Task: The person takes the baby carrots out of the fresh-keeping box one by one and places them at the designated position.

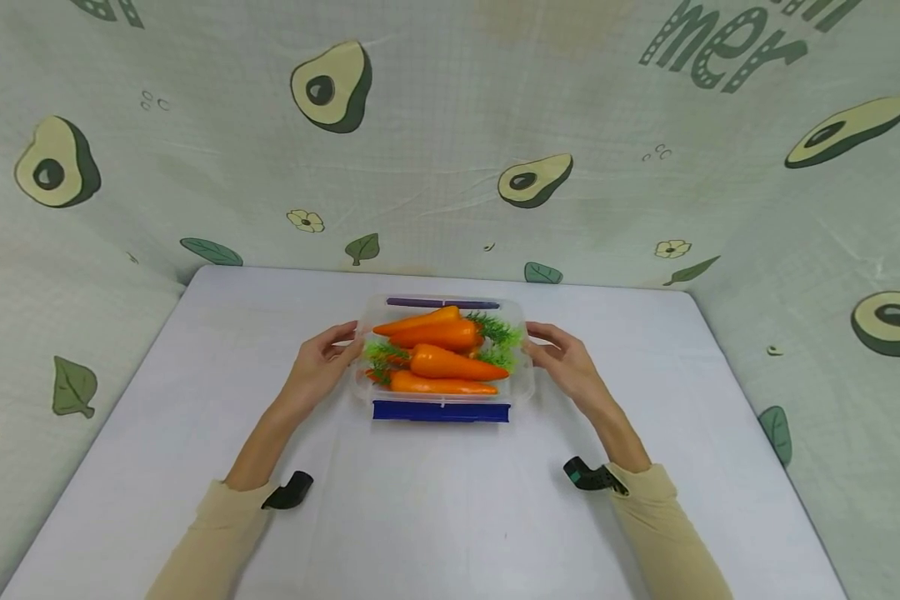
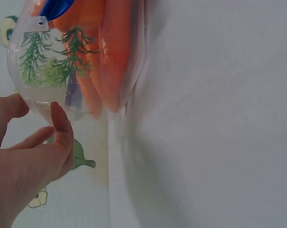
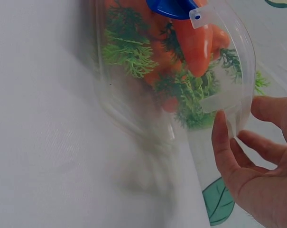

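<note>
pinching a box [image 1: 521, 390] by its ends, left hand [image 1: 322, 362] and right hand [image 1: 566, 364] hold it. carrots [image 1: 450, 363] lie between both hands' fingers.

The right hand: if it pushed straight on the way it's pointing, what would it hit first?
The right hand would meet the nearer end of the clear container first; it seems to be touching it now. Leafy green tops lie beyond that wall, though depth is hard to judge.
</note>
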Tool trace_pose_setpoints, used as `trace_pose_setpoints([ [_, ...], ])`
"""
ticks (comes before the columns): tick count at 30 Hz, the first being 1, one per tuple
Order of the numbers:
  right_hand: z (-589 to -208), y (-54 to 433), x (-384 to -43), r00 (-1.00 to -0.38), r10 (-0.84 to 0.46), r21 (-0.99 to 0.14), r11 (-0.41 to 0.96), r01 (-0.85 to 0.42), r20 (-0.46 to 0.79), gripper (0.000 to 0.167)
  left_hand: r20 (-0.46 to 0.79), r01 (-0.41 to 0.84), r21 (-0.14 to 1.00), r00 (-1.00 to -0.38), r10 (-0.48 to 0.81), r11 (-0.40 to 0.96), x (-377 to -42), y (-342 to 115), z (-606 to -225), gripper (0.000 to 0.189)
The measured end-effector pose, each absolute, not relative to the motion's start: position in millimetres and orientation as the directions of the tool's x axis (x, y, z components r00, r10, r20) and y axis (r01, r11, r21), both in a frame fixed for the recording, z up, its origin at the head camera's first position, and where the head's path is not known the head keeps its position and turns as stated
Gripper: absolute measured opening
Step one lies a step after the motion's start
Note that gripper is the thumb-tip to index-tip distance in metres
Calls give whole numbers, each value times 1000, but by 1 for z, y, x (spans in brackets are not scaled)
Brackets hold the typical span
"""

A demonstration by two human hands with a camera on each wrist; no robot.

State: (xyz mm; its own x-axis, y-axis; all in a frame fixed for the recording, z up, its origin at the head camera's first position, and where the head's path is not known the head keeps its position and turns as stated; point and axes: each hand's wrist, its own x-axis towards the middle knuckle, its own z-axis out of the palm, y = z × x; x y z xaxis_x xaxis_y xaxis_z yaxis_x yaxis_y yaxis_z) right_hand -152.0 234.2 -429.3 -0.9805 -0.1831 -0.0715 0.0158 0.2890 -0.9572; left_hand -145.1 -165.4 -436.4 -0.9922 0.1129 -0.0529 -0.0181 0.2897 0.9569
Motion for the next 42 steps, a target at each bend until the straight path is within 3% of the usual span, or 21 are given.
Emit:
trace_pose_setpoints([
  [19, -427, 227, -146, -977, -199, -943, 333, 10, -80, 53, -97, -64, 944, -992, 87, 322, -141, -176, -436, 58],
  [29, -423, 230, -147, -972, -211, -926, 377, 13, -100, 54, -181, -165, 974, -979, 91, 154, -160, -176, -434, 67],
  [42, -404, 229, -154, -948, -304, -837, 539, -93, -90, 54, -200, -187, 973, -976, 85, 136, -170, -174, -433, 62],
])
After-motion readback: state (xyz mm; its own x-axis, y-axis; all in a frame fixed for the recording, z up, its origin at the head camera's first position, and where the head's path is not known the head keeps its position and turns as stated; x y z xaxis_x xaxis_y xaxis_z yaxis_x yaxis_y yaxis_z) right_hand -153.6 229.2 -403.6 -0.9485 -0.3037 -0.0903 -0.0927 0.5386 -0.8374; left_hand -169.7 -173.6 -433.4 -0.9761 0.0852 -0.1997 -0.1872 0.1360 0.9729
